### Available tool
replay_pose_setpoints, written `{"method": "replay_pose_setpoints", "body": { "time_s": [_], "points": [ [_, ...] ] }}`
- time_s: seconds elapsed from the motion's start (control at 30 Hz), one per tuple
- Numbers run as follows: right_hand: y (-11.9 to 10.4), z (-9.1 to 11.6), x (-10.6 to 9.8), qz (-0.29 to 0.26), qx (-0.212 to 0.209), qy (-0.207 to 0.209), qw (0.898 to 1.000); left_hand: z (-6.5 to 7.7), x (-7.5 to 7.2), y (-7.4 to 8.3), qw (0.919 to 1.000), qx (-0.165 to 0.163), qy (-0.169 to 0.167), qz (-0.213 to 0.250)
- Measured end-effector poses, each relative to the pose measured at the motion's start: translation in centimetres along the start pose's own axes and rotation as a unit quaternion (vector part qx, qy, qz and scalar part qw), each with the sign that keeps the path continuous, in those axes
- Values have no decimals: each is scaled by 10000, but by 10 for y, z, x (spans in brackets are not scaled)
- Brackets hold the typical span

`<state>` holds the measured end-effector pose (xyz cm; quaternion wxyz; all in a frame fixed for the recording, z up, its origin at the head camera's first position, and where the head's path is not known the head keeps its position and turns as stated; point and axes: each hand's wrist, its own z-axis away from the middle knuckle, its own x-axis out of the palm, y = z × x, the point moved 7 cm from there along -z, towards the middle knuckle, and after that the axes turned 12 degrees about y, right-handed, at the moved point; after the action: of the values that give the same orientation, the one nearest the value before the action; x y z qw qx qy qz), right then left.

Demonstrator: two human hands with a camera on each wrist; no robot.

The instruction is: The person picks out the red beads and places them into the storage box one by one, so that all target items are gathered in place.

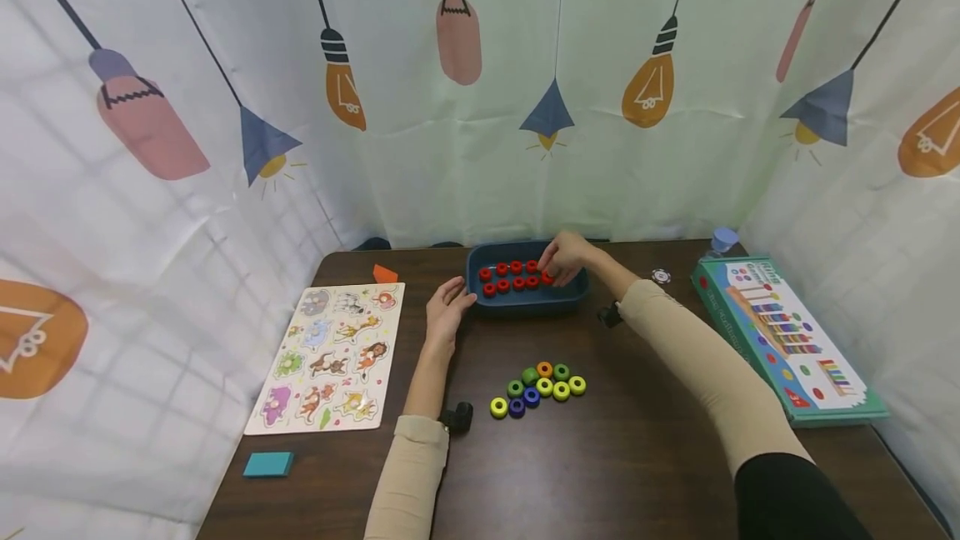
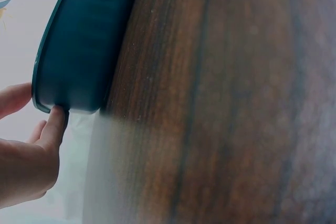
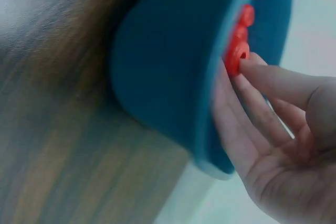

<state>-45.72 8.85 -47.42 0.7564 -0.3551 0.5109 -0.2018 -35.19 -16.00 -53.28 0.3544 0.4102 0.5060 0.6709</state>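
A dark blue tray (image 1: 528, 307) stands at the back of the table with several red rings (image 1: 503, 285) in two rows inside. My right hand (image 1: 567, 257) reaches into its right end. In the right wrist view, the thumb and fingers pinch a red ring (image 3: 240, 56), and the other fingers lie along the tray's inner wall. My left hand (image 1: 446, 312) is at the tray's left end. The left wrist view shows a fingertip touching the tray's outer wall (image 2: 79, 72) below the rim, and another finger near the rim. Several green, yellow, blue and orange rings (image 1: 544, 387) lie in front of the tray.
An animal puzzle board (image 1: 345, 390) lies at left, between an orange piece (image 1: 385, 274) and a teal block (image 1: 267, 464). At right are a boxed toy (image 1: 795, 340), a bottle with a blue cap (image 1: 723, 240) and a small round disc (image 1: 661, 276). A printed curtain (image 1: 495, 165) surrounds the table.
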Motion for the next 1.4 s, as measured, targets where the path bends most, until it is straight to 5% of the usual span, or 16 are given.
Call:
{"method": "replay_pose_setpoints", "body": {
  "time_s": [0.47, 0.83, 1.2, 1.4],
  "points": [
    [19, -4, 5, -35, 12, 538, 9985, 0, 2, 0, 10000, -6, -40, -2],
    [11, 18, -11, 63, -740, 1078, 9914, -7, 1, 0, 10000, 8, -6, -82],
    [0, 59, -43, 873, -1737, 2605, 9457, -7, -2, 23, 9989, 352, -129, -281],
    [-1, 82, -53, 890, -1876, 3022, 9304, -2, -12, 55, 9901, 1084, -159, -872]
  ]
}}
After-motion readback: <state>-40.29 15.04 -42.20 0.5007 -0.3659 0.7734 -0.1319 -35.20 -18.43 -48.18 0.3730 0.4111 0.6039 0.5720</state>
